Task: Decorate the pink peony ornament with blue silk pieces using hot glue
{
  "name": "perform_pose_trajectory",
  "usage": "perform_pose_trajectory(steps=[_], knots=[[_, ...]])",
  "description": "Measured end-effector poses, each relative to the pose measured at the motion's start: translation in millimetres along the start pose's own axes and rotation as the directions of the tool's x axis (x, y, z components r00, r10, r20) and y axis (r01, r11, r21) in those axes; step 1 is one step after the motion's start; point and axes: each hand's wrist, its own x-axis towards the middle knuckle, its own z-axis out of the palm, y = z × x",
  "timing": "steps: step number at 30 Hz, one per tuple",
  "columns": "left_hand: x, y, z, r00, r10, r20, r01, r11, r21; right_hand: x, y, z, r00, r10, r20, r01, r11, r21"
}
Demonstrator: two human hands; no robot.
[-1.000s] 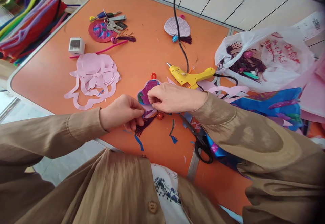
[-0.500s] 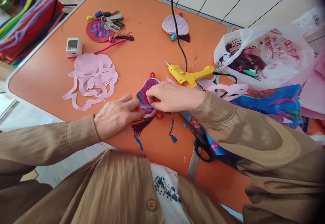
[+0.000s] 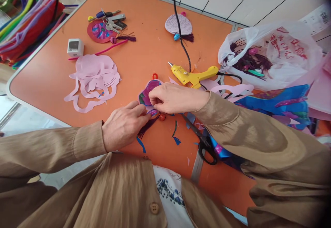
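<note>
A small paper ornament (image 3: 147, 93), purple and magenta with a red loop on top, lies on the orange table (image 3: 144, 55) near its front edge. A dark purple tassel (image 3: 145, 128) and a red bead (image 3: 162, 117) hang from its lower end. My right hand (image 3: 176, 99) rests on the ornament with its fingers pinched on the lower edge. My left hand (image 3: 124, 126) lies beside it, fingers curled, fingertips pressing the ornament's bottom where the tassel joins.
A yellow glue gun (image 3: 192, 77) with a black cord lies just behind. Black scissors (image 3: 204, 144) sit to the right by blue patterned paper (image 3: 279, 105). Pink paper scraps (image 3: 94, 78), a white cube (image 3: 74, 46), keys (image 3: 111, 19), two more ornaments, a plastic bag (image 3: 269, 54) and pipe cleaners (image 3: 23, 24).
My left hand let go of the tassel, flattened, then slid right to press on the ornament's lower end. My right hand stayed on the ornament.
</note>
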Motion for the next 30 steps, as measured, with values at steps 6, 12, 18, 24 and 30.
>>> perform_pose_trajectory(steps=[6, 12, 18, 24, 30], knots=[[-1.4, 5.3, 1.2, 0.995, -0.096, -0.010, 0.096, 0.995, -0.026, -0.1, -1.3, -0.8, 1.000, 0.007, -0.006, -0.007, 1.000, 0.012], [-1.1, -1.1, 2.8, 0.998, -0.051, -0.034, 0.052, 0.998, 0.026, 0.6, 0.0, 0.0, 1.000, 0.016, -0.001, -0.016, 1.000, 0.005], [4.2, -7.2, 2.9, 0.999, 0.035, -0.022, -0.032, 0.992, 0.122, 1.4, 0.5, -2.6, 1.000, 0.014, 0.012, -0.014, 0.999, 0.035], [3.1, -4.1, 4.5, 0.998, 0.033, -0.046, -0.027, 0.991, 0.130, 2.1, -0.2, -6.7, 1.000, -0.007, 0.010, 0.007, 1.000, 0.030], [8.1, 4.8, 2.6, 1.000, -0.018, -0.015, 0.020, 0.993, 0.117, 1.9, -0.1, -5.8, 1.000, 0.012, 0.021, -0.012, 1.000, 0.027]])
